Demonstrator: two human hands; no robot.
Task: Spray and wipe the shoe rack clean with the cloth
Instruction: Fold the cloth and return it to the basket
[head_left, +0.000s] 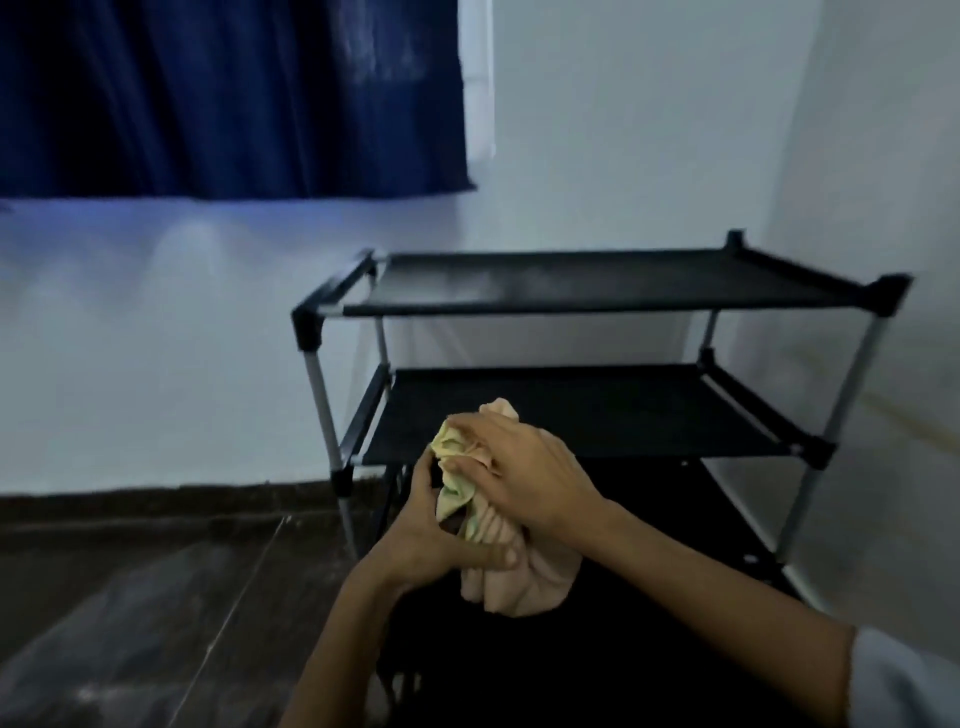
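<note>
While the left hand (421, 540) grips the cloth (498, 571) (bunched), the right hand (524, 467) clutches its top.

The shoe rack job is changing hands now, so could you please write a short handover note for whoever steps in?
Left hand: grips the bunched peach-and-yellow cloth from below.
Right hand: holds the same cloth from above.
Black fabric shoe rack with silver metal poles: stands against the white wall, in front of the hands; its shelves hold nothing.
Done: cannot tell whether any shelf was sprayed or wiped; the top shelf shows a pale patch.
Left: no spray bottle is in view; find it, then spray and wipe each shelf.
</note>
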